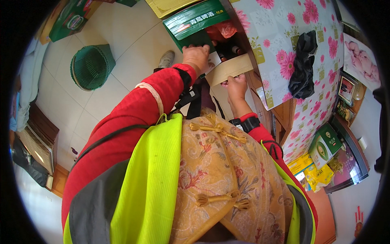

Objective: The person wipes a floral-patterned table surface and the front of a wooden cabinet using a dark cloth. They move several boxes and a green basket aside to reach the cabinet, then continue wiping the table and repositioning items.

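Observation:
A green cardboard carton [199,24] stands at the top middle with its lid panels spread apart. Dark bottle necks [237,50] and a crumpled red plastic bag [225,29] show inside it. My left hand [196,58] is closed over the carton's near left edge, beside a small whitish flap [213,62]. A tan cardboard flap [229,69] sticks out on the near side, and my right hand [236,88] pinches its lower edge. The fingertips of both hands are partly hidden.
To the right runs a table with a flowered cloth [276,40], a black plastic bag [304,65] lying on it. A green woven basket [91,67] stands on the tiled floor at left. Another green carton [75,20] is at the upper left, and a yellow box [168,6] lies behind.

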Demonstrator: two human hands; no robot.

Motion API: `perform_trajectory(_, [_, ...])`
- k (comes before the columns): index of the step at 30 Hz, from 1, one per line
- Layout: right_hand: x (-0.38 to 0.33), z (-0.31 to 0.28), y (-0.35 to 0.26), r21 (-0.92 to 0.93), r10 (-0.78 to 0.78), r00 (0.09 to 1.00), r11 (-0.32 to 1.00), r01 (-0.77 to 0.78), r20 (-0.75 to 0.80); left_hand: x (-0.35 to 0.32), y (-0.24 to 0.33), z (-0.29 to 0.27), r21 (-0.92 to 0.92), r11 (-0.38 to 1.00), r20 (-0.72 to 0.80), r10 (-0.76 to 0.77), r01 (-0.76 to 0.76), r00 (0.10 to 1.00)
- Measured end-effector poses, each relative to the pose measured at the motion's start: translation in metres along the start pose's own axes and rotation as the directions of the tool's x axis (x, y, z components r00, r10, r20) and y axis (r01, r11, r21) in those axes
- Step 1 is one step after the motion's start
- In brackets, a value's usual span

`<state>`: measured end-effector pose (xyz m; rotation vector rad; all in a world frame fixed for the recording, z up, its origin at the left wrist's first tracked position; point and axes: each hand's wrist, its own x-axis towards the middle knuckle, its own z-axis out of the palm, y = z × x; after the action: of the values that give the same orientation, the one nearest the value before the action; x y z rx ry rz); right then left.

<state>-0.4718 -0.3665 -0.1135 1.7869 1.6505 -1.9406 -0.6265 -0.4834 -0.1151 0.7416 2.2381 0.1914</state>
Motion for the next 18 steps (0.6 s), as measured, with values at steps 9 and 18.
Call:
perform_trajectory(9, [-0.002, -0.008, 0.003, 0.039, 0.011, 0.999, 0.999, -0.013, 0.052, 0.004, 0.001, 0.004, 0.028, 1.000, -0.022, 0.007, -0.006, 1.000])
perform_trajectory(18, [0.001, -0.020, 0.013, 0.078, 0.022, 0.996, 0.997, -0.028, 0.084, 0.007, 0.001, 0.009, 0.052, 0.999, -0.036, -0.013, 0.015, 0.999])
